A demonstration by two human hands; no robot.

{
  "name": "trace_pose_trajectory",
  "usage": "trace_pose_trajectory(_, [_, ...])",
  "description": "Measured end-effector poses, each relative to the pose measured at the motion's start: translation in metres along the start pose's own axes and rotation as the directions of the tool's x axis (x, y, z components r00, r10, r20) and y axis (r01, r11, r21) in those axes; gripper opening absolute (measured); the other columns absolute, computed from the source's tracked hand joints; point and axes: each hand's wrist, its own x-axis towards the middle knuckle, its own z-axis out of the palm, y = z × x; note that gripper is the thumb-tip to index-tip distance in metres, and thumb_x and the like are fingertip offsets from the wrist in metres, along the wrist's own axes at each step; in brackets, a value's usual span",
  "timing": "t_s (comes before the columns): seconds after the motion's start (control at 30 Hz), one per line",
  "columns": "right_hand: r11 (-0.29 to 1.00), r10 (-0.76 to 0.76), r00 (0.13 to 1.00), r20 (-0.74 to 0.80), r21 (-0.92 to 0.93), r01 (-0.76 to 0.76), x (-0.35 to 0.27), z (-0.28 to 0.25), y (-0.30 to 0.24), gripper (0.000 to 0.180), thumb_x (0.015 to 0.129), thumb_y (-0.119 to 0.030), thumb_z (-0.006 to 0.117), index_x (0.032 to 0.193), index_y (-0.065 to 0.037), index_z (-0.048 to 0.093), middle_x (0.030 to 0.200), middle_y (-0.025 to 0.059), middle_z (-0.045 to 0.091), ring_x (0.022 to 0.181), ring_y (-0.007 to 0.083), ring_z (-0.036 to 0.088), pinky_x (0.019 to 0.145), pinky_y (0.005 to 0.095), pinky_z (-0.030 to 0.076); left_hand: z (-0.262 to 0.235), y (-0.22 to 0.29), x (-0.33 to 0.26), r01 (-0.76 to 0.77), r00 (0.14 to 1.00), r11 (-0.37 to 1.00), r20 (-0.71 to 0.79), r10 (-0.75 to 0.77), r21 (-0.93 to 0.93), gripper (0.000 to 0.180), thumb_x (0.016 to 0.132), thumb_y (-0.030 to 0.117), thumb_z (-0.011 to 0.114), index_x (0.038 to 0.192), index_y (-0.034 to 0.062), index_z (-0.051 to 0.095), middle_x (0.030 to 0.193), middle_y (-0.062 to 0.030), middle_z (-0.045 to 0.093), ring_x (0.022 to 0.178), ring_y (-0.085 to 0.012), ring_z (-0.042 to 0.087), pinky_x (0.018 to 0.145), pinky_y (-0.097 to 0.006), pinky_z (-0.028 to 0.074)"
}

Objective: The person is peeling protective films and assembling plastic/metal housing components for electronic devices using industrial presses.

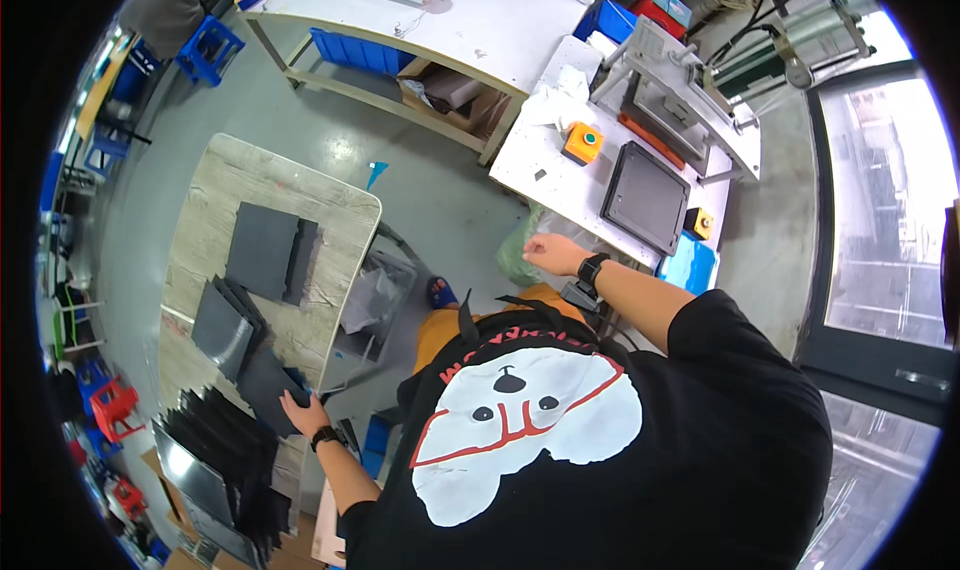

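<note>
My left hand (pixel 303 413) is at the edge of a dark grey flat panel (pixel 268 385) on the wood-patterned table, its fingers closed on that edge. Beside this panel lie a few more dark panels (pixel 222 326), overlapping. Farther up the table is another dark panel pair (pixel 264 251). A tall stack of black panels (pixel 215 460) leans at the near left. My right hand (pixel 552 254) hangs in front of my body with its fingers curled in, and nothing shows in it. Behind it is a green plastic bag (pixel 520 254), below the white bench's edge.
The wood-patterned table (pixel 340 205) stands at my left. On the white bench (pixel 530 160) at right are a black tray-like plate (pixel 646 197), a yellow button box (pixel 582 143) and a press machine (pixel 680 90). A clear bin (pixel 380 300) sits between the table and my legs.
</note>
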Motion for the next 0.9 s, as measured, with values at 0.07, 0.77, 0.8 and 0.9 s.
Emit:
trace_pose_trajectory(0.07, [1.000, 0.008, 1.000, -0.014, 0.022, -0.007, -0.002, 0.006, 0.003, 0.036, 0.085, -0.034, 0.062, 0.104, -0.003, 0.065, 0.096, 0.0163, 0.069, 0.089, 0.0310, 0.066, 0.079, 0.0403, 0.051, -0.015, 0.015, 0.003, -0.020, 0.998, 1.000, 0.066, 0.019, 0.004, 0.063, 0.076, 0.015, 0.072, 0.133, -0.0019, 0.051, 0.143, -0.0251, 0.043, 0.132, -0.0383, 0.041, 0.109, -0.042, 0.035])
trace_pose_trajectory(0.77, [0.552, -0.649, 0.397, 0.648, 0.042, 0.833, 0.060, 0.193, -0.298, 0.030, 0.085, -0.027, 0.062, 0.105, -0.005, 0.064, 0.095, 0.0167, 0.066, 0.093, 0.0346, 0.063, 0.082, 0.0434, 0.050, -0.176, 0.020, 0.019, 0.103, 0.815, 0.964, -0.535, -0.222, -0.243, 0.022, 0.092, 0.009, 0.053, 0.110, 0.0040, 0.064, 0.103, -0.0219, 0.067, 0.097, -0.0393, 0.064, 0.083, -0.041, 0.051])
trace_pose_trajectory(0.8, [0.542, -0.621, 0.382, 0.685, 0.023, 0.840, 0.061, 0.194, -0.302, 0.028, 0.085, -0.027, 0.062, 0.102, -0.004, 0.064, 0.091, 0.0159, 0.067, 0.090, 0.0340, 0.064, 0.080, 0.0430, 0.050, -0.189, 0.010, 0.013, 0.118, 0.788, 0.957, -0.562, -0.253, -0.265, 0.022, 0.092, 0.008, 0.053, 0.109, 0.0041, 0.064, 0.103, -0.0217, 0.067, 0.097, -0.0387, 0.064, 0.082, -0.040, 0.051])
trace_pose_trajectory(0.9, [0.593, -0.471, 0.381, 0.795, -0.035, 0.805, 0.072, 0.192, -0.308, 0.027, 0.085, -0.026, 0.062, 0.101, -0.005, 0.066, 0.091, 0.0157, 0.068, 0.089, 0.0323, 0.066, 0.079, 0.0414, 0.051, -0.218, -0.018, -0.005, 0.127, 0.716, 0.937, -0.623, -0.315, -0.327, 0.020, 0.092, 0.009, 0.055, 0.108, 0.0014, 0.065, 0.099, -0.0193, 0.068, 0.090, -0.0323, 0.067, 0.082, -0.036, 0.051])
